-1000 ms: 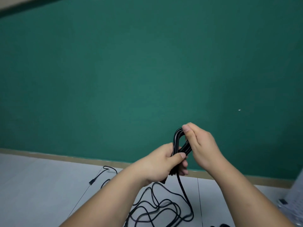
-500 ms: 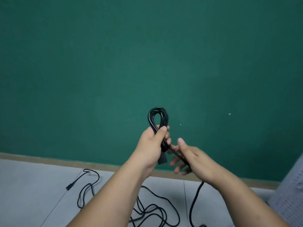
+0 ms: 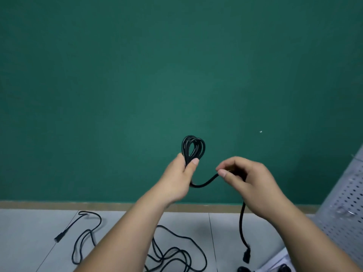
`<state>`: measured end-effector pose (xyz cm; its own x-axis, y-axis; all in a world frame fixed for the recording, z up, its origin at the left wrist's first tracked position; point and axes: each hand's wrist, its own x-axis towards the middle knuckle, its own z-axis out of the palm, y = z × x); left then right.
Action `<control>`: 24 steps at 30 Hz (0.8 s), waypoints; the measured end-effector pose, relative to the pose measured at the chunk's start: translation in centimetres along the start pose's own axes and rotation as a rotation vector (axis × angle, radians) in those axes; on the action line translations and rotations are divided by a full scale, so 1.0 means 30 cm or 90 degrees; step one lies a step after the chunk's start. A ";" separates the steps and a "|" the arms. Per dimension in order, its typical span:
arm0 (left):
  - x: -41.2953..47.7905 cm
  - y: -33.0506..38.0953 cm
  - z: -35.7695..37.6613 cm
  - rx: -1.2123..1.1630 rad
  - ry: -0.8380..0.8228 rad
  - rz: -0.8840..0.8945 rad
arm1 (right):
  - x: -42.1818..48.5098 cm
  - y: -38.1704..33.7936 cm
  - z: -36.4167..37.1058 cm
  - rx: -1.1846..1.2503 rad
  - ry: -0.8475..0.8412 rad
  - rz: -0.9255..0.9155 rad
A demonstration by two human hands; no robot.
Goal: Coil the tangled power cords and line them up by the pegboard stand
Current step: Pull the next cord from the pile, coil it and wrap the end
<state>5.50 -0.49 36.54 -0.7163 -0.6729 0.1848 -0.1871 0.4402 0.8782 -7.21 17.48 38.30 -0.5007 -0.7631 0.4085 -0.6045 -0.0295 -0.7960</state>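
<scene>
- loose black cords (image 3: 172, 250) lay tangled on the grey floor (image 3: 29, 242), below the forearms.
- left hand (image 3: 176, 181) gripped the coiled power cord (image 3: 193, 147), loops upright above its thumb.
- right hand (image 3: 249, 179) pinched that cord's tail, plug (image 3: 246, 255) dangling.
- pegboard stand (image 3: 345, 203) stood at the floor's right edge.

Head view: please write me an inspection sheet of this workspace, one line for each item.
Surface: grey floor, seams visible.
Job's things: black coil held up; pegboard stand at the right edge.
Clutter: dark items at the bottom edge, cannot identify.
Grippers: left hand grips the coil; right hand pinches its free tail.
Cables: tangled cords lie loose on the floor; the tail hangs down.
Surroundings: green wall, tan skirting.
</scene>
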 end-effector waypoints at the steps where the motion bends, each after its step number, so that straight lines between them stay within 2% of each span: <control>1: -0.006 0.003 0.021 -0.022 -0.060 -0.012 | -0.002 0.001 -0.006 -0.002 0.021 -0.013; 4: -0.028 0.008 0.085 -0.136 -0.212 -0.066 | -0.001 0.007 -0.022 -0.024 0.065 -0.038; 8: -0.044 0.045 0.121 -0.267 -0.306 -0.115 | 0.009 0.017 -0.043 -0.096 0.138 -0.064; 12: -0.075 0.065 0.143 -0.203 -0.376 -0.040 | 0.020 0.032 -0.047 -0.151 0.136 -0.135; 15: -0.086 0.055 0.181 -0.099 -0.343 -0.027 | 0.027 0.047 -0.032 -0.197 0.139 -0.149; 17: -0.088 0.059 0.200 -0.092 -0.313 -0.039 | 0.035 0.062 -0.026 -0.192 0.166 -0.123; 21: -0.076 0.064 0.226 -0.221 -0.275 -0.063 | 0.051 0.087 -0.037 -0.181 0.193 0.005; 24: -0.055 0.060 0.218 -0.341 -0.228 -0.103 | 0.053 0.102 -0.059 0.035 0.071 0.176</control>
<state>1.94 5.31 34.93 -0.9039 -0.4254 -0.0449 -0.0171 -0.0687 0.9975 -10.94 17.34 37.32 -0.7081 -0.6717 0.2175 -0.4035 0.1322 -0.9054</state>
